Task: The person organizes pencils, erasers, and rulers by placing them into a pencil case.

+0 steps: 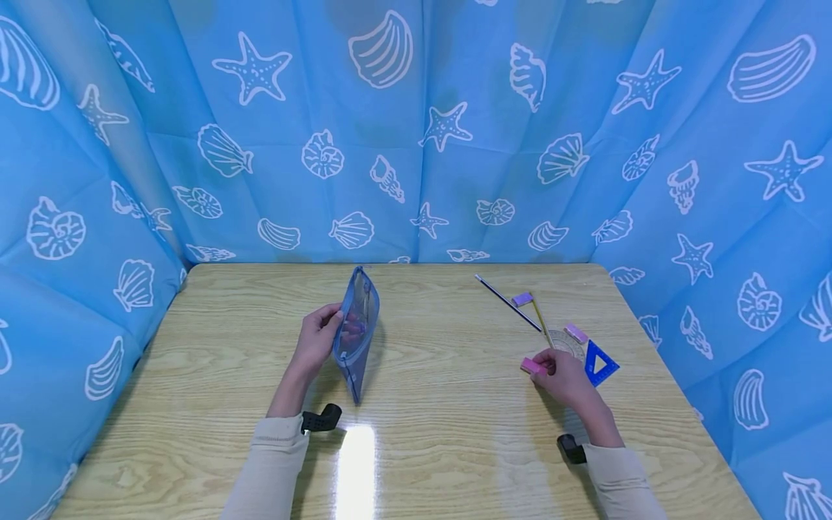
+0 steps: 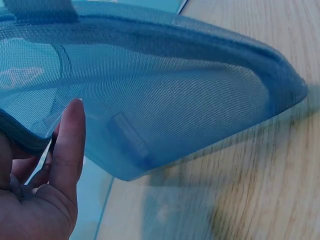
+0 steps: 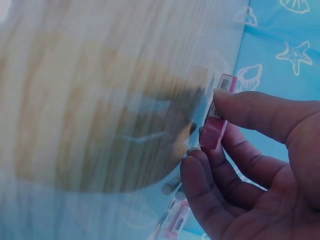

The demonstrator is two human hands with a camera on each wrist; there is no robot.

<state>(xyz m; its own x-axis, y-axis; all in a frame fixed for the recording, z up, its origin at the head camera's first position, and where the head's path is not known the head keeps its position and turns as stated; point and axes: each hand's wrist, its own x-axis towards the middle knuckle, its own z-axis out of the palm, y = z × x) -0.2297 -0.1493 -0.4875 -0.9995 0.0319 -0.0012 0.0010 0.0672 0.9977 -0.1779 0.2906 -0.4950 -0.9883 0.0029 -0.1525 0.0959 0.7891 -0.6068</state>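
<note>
A blue mesh zip pouch (image 1: 354, 355) is held up by its rim, its mouth gaping, in my left hand (image 1: 318, 339). In the left wrist view, thumb and fingers grip the edge of the pouch (image 2: 190, 105); a blurred rectangular shape (image 2: 131, 134) shows through the mesh near its bottom. At the right, my right hand (image 1: 567, 379) pinches a pink eraser (image 1: 532, 367) between thumb and fingers. The right wrist view shows a barcode label on this eraser (image 3: 215, 131). Beneath and behind that hand lies a clear protractor (image 1: 573, 342), partly covered.
Around the right hand lie a dark pencil (image 1: 507, 302), a yellow pencil (image 1: 539, 316), a purple eraser (image 1: 522, 299), another pink eraser (image 1: 575, 333) and a blue set square (image 1: 591, 357). A blue shell-patterned curtain (image 1: 390, 130) borders the wooden table (image 1: 442, 433) at the back and sides.
</note>
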